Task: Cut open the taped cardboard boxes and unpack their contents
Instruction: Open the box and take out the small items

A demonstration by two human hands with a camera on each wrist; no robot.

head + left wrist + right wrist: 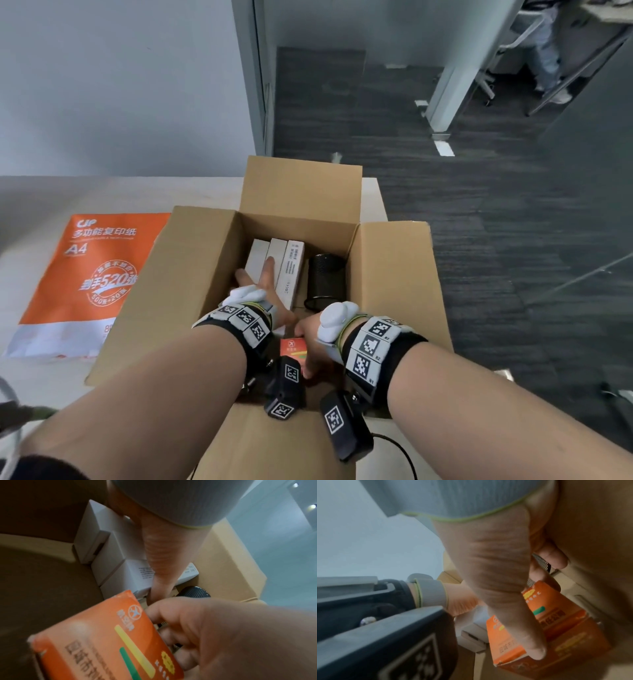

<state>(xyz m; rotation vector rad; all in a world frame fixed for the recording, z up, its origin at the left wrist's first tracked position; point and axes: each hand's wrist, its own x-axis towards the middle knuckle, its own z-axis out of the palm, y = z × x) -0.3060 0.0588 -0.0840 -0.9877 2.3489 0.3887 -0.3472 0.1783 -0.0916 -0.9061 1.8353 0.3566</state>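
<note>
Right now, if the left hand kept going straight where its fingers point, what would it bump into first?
Probably the white boxes. The left hand reaches into the cardboard box, open fingers already over them; whether they touch is unclear.

Pale table point(144, 192); open cardboard box point(394, 274) standing on it, orange A4 paper pack point(85, 274) lying flat beside

White cartons point(275, 263), mesh cup point(325, 279) crowding box point(191, 274).

**Around the tabletop**

An orange A4 copy-paper pack point(82, 274) lies flat on the pale tabletop point(30, 212), left of the grip. Beyond it stands a grey wall point(120, 85); dark carpet point(479, 205) spreads to the right.
</note>
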